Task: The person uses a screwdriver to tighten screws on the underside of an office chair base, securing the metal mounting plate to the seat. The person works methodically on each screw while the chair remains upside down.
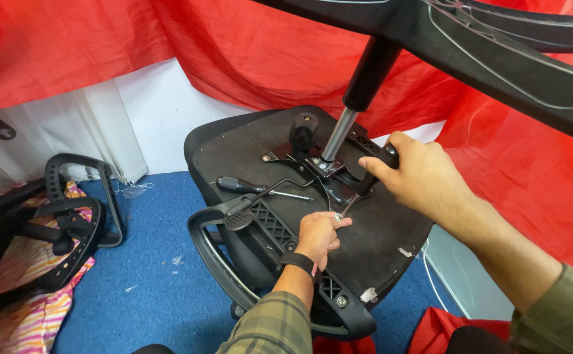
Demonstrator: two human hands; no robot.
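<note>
Upturned black office chair seat (pixel 378 242), underside facing up, lies on blue carpet floor (pixel 148 275). Left hand (pixel 319 235), black wristband, fingers pinched together on small silver bolt (pixel 337 216) at edge of black metal tilt mechanism plate (pixel 329 172) near seat centre. Right hand (pixel 417 177) w/ grip wrapped tight round black tool handle (pixel 386 159) beside plate. Chrome gas-lift cylinder (pixel 339 134) rises from plate. Black-handled screwdriver (pixel 253 188) rests on seat, left of plate. Spare black plastic armrests (pixel 76 216) lie well apart on floor.
</note>
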